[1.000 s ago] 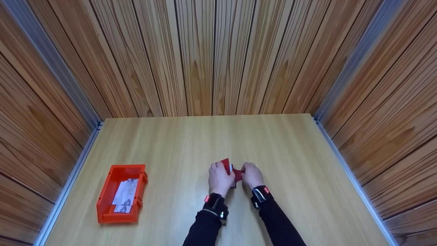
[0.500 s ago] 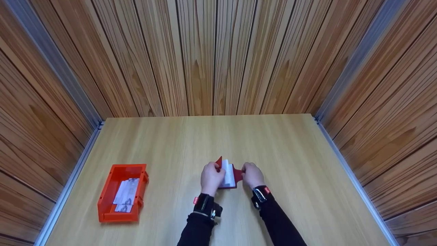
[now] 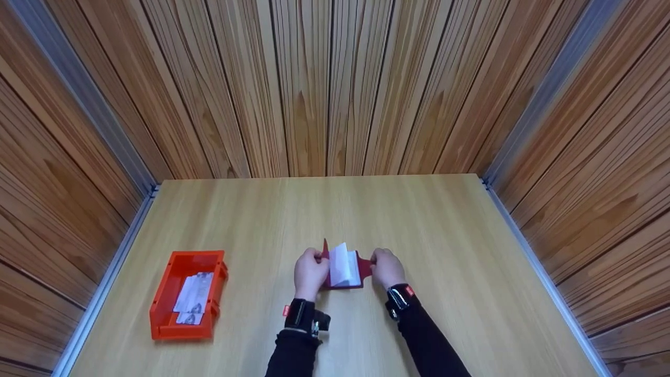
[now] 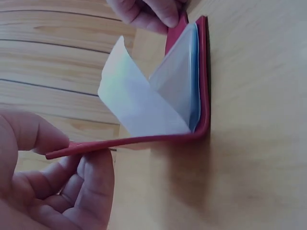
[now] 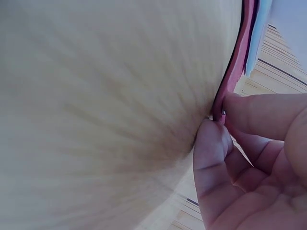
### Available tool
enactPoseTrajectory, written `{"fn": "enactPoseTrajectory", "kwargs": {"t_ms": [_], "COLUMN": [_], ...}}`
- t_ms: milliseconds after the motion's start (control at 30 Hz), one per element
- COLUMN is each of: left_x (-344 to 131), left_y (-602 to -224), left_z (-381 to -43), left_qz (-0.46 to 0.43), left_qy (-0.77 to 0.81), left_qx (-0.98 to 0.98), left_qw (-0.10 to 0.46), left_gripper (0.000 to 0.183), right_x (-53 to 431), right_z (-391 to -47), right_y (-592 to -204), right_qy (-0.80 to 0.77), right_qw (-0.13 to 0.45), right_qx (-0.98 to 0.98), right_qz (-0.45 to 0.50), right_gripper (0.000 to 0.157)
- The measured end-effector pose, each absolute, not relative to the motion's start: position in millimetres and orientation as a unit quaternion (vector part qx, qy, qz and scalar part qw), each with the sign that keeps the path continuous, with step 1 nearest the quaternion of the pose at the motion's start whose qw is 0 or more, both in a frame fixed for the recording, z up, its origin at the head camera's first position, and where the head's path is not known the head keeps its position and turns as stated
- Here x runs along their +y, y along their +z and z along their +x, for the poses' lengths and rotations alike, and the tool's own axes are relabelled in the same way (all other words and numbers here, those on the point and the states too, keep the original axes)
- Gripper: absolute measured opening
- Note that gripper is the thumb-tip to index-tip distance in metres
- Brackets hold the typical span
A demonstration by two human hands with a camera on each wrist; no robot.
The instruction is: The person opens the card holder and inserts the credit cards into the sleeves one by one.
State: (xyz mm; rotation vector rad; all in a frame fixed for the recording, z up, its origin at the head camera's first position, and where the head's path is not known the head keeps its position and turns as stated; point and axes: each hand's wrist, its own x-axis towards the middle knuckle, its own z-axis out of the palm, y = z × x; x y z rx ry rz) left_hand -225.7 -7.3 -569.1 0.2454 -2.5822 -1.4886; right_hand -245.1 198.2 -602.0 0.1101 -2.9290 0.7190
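Observation:
A small red card holder (image 3: 365, 267) with a snap tab lies opened on the table between the two hands. Its translucent sleeves (image 4: 127, 96) fan up from the spine, one standing away from the stack. With thumb and fingers the left hand (image 3: 310, 273) pinches the free edge of the front cover (image 4: 129, 141), lifted at an angle from the back cover. On the other side, the right hand (image 3: 388, 268) pinches the tab (image 5: 221, 108) between thumb and fingertip, close over the table.
An orange-red bin (image 3: 198, 257) stands at the left of the wooden table (image 3: 445, 225), holding several pale printed paper slips (image 3: 192, 294). Wood-patterned walls (image 3: 309, 94) enclose the back and both sides.
My left hand has moved left, swinging the front cover away from the back cover and exposing the sleeves. The right hand stays in place on the tab.

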Motion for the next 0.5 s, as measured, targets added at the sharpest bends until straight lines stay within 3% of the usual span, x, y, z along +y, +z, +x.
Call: {"fn": "enactPoseTrajectory", "kwargs": {"t_ms": [500], "left_x": [-40], "left_y": [-593], "left_z": [-225], "left_qz": [0.127], "left_qy": [-0.49], "left_qx": [-0.86], "left_qw": [0.07], "left_gripper": [0.007], "right_x": [198], "right_z": [-245], "right_y": [-603], "right_qy": [0.238], "right_qw": [0.066], "right_qx": [-0.968], "right_qz": [0.041], "right_gripper": [0.013]}}
